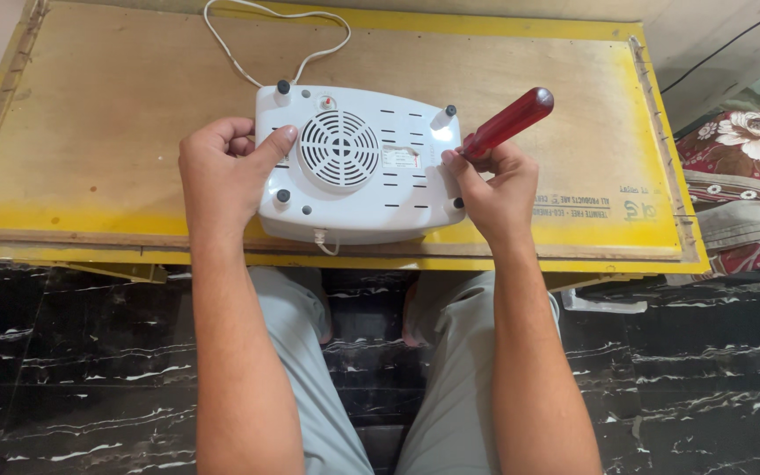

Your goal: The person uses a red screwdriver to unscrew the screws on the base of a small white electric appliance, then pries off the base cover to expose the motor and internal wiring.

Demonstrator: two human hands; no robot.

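A white plastic appliance (371,189) lies upside down near the front edge of a low wooden board (116,114). Its underside shows a round vent grille, small black feet and slots. My left hand (222,171) grips its left edge, thumb pressed on the casing beside the grille. My right hand (494,189) holds a screwdriver with a red translucent handle (510,121). The handle slants up to the right, and the shaft points down at the appliance's right side, hidden behind my fingers.
The appliance's white cord (257,44) loops across the back of the board. The board has yellow painted edges (626,255) and sits over a black marbled floor (72,369). A floral red fabric (749,141) lies at the right. My knees are under the board's front edge.
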